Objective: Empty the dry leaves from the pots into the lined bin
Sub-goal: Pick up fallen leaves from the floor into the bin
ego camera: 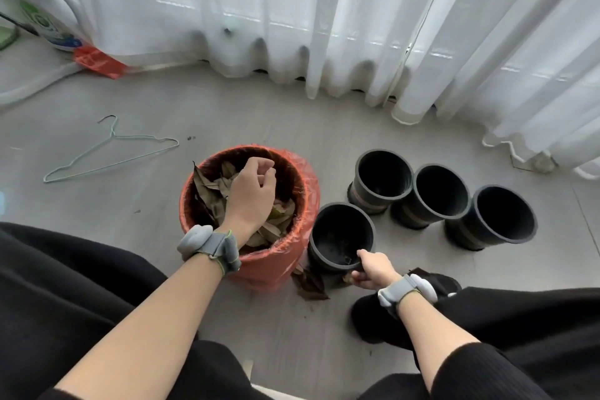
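Note:
A round bin lined with an orange-red bag (276, 266) stands on the floor, holding a heap of dry brown leaves (211, 188). My left hand (251, 193) hovers over the bin's mouth, fingers curled loosely with nothing visible in them. Right of the bin stands a black pot (337, 235), and my right hand (373, 269) grips its near rim. Only dark crumbs show inside it. Three more black pots stand in a row behind it: (381, 180), (438, 193), (501, 216), all looking bare inside.
A few fallen leaves (310, 282) lie on the floor between bin and pot. A wire hanger (110, 153) lies to the left. White curtains (357, 26) hang along the back. My black-clad knees fill the lower corners, a dark shoe (435, 281) by the right wrist.

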Demonstrator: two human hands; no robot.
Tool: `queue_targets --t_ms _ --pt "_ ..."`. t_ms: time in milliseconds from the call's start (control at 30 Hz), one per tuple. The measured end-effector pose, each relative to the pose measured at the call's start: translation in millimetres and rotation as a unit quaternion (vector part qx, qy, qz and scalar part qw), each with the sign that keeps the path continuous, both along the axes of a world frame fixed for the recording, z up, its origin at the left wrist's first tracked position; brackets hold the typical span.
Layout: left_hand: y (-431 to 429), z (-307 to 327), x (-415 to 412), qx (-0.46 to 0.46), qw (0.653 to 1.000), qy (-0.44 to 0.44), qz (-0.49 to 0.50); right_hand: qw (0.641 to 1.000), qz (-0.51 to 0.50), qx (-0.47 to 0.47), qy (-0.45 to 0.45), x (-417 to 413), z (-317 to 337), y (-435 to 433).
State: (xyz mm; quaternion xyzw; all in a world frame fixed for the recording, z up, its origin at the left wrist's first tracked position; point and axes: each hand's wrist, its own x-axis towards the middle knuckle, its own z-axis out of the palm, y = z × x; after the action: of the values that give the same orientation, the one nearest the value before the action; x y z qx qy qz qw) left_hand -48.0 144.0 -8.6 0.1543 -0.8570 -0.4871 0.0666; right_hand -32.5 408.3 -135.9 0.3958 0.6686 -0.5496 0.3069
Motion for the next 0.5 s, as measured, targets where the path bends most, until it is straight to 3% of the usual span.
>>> queue_targets --t_ms 167,267,333,500 --pt "-11 -7 4 -0.048 0.998 0.019 0.024 0.999 -0.020 -0.040 0.014 -3 -9 -9" --pt "-23 -12 4 -0.197 0.977 0.023 0.082 0.996 -0.051 -0.066 0.038 -22 -7 -22" --pt "-44 -19 0 -0.283 0.943 -0.032 0.172 0.993 -0.063 -0.086 0.047 -47 -10 -40" --pt "-76 -33 7 -0.262 0.919 -0.131 0.262 0.987 -0.082 -0.105 0.090 -101 -3 -55"
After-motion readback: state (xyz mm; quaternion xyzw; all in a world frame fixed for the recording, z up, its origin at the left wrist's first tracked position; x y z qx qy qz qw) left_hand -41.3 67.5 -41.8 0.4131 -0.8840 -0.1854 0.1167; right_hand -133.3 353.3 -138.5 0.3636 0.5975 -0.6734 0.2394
